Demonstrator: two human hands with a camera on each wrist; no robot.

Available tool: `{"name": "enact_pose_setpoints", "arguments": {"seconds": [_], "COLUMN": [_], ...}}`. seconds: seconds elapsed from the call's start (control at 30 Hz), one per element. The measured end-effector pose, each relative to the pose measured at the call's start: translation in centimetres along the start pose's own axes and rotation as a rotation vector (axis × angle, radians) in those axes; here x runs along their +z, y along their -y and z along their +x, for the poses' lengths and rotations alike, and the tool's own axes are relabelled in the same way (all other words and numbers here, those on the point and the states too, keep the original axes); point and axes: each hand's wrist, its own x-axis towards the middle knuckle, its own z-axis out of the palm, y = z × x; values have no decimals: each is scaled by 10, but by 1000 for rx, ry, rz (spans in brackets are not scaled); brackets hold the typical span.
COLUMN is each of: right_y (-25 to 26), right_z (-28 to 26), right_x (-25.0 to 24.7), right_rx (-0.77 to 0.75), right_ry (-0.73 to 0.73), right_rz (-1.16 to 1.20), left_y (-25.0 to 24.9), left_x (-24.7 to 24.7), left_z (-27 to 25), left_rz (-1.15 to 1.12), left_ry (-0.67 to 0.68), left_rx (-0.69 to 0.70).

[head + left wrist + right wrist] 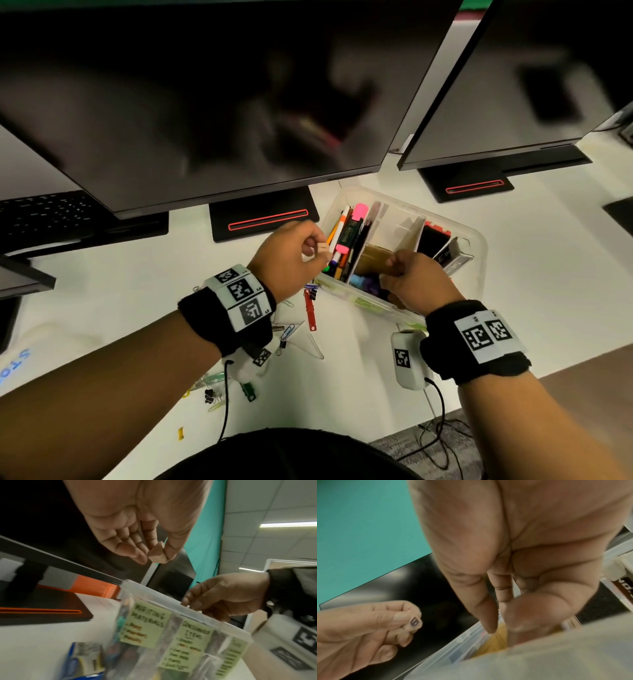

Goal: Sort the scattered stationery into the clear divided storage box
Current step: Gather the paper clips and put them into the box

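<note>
Storage box (478,253): clear glossy plastic, paper labels (148,623). Desk (534,274): smooth matt white, prob. laminate.

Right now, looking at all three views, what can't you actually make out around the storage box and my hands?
- Right hand: what it grips inside the storage box is hidden by its own fingers in the head and right wrist views.
- Left hand: the small beige block it pinches is blurred, so its kind is unclear.
- Third label, left wrist view: smeared by blur.
- Clips on the desk, head view: partly hidden under the left wrist.
</note>
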Motion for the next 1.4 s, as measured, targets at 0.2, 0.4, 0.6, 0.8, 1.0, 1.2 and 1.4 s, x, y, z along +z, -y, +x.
{"name": "enact_pose_setpoints", "arguments": {"seconds": [0.2,0.4,0.6,0.8,1.0,1.2,1.4], "right_y": [3,5,6,-2,-7,-10,-9], "right_z": [-4,-12,-16,-15,-13,-13,-14], "right_x": [-8,7,31,44,49,51,53], "right_rx": [-39,-103,-267,-338,-420,-442,-452], "right_ry": [-57,-27,-55,-43,-114,-145,-167], "right_rz": [-66,-49,-74,-134,-176,-216,-253], "left_y": [-19,30,90,80,73,89,106], "left_x": [38,9,17,50,68,54,22], "left_z": [2,20,29,36,42,37,9], "left_rz": [-89,34,296,345,472,368,242], "left_ry": [186,-102,188,383,441,369,188], "left_rx": [65,-67,-309,-187,-229,-260,-375]}}
